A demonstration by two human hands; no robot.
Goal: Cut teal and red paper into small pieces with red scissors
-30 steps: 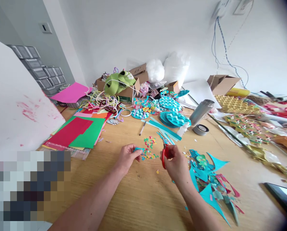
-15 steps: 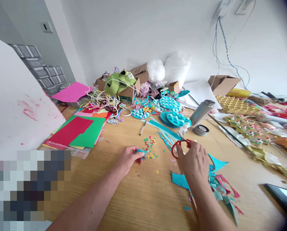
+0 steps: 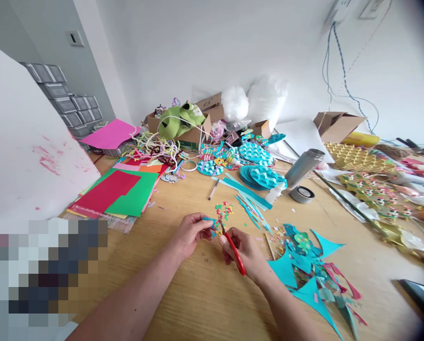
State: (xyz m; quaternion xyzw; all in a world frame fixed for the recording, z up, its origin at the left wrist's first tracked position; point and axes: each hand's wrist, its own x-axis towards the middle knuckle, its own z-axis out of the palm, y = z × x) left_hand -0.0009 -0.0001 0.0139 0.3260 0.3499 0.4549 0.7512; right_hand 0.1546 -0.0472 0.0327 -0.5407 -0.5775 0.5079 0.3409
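**Q:** Left hand, position and state?
**A:** Left hand (image 3: 189,232) lies near centre on the wooden surface (image 3: 198,298). Its fingers are pinched narrow on a teal paper piece (image 3: 208,220), which is held just above the surface.

**Q:** Right hand?
**A:** Right hand (image 3: 245,253) is just right of the left hand. Its fingers are closed around the red handles of the scissors (image 3: 233,247). The blades point far and left, and their tips meet the teal paper piece. The blades look nearly closed; the gap between them cannot be made out.

**Q:** Items directly about the hands?
**A:** A scatter of small coloured cut-outs (image 3: 225,210) lies just beyond the blade tips. A heap of teal scraps (image 3: 304,265), mixed with red and pink strips, lies to the right, near the right wrist. Loose teal strips (image 3: 249,194) lie further off, between the cut-outs and a white bottle (image 3: 276,192).

**Q:** Remainder of the surface?
**A:** A stack of red and green paper sheets (image 3: 121,194) is on the left. Teal wave-pattern discs (image 3: 263,175) are at far centre, with a metal flask (image 3: 306,166) and a tape roll (image 3: 302,194) to their right. A cardboard box holding a green plush (image 3: 181,121) stands at the far edge, against the wall.
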